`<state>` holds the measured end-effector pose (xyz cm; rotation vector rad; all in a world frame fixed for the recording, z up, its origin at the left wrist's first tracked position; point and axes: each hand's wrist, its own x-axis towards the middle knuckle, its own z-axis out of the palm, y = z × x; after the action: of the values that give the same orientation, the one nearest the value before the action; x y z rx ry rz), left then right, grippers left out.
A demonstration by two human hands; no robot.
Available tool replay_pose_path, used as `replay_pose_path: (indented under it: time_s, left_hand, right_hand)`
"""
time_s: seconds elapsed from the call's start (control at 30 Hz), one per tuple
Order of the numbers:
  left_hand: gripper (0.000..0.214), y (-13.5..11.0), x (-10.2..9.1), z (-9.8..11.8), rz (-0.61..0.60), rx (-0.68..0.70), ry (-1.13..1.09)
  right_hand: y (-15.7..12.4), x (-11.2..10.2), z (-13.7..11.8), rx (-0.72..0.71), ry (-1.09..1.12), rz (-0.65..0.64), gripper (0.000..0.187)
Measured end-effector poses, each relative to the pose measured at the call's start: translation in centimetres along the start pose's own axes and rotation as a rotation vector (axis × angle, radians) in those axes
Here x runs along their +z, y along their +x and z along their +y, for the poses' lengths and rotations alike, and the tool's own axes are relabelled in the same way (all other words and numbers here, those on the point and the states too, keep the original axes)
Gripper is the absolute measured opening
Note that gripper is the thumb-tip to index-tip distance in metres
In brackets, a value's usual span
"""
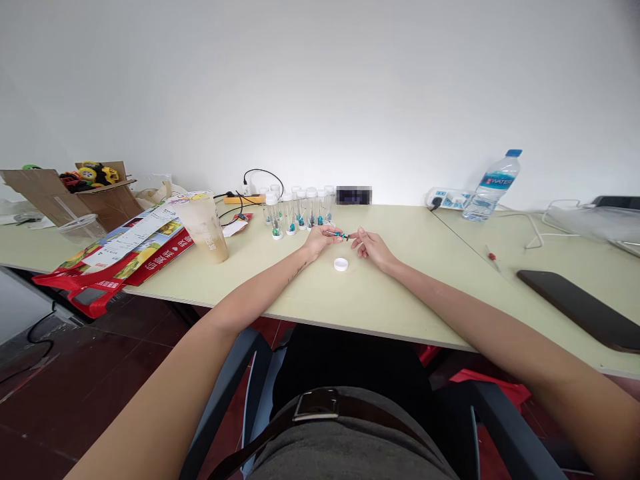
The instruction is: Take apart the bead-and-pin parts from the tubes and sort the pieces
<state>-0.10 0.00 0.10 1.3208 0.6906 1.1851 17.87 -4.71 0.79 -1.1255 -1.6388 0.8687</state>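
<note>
Both hands rest on the pale green table (350,300) and meet over a small blue-green object (341,235). My left hand (321,239) pinches one end of it, fingers closed. My right hand (369,244) touches the other end with pinched fingertips. A white round cap (341,264) lies on the table just in front of the hands. Behind them stand several clear tubes (300,208) with white caps, each with a small blue or green piece inside.
A plastic cup with a milky drink (204,225) stands at the left beside a red printed bag (120,257) and a cardboard box of toys (90,183). A water bottle (493,185) and power strip (447,198) sit far right; a dark phone (580,308) lies near right.
</note>
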Motion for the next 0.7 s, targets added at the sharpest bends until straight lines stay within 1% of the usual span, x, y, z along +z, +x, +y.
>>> replay_pose_path:
  time_s: [0.7]
  left_hand:
    - [0.042,0.15,-0.10,-0.19,0.002,0.012,0.009]
  right_hand:
    - [0.01,0.00,-0.05,0.003,0.004,-0.004,0.067]
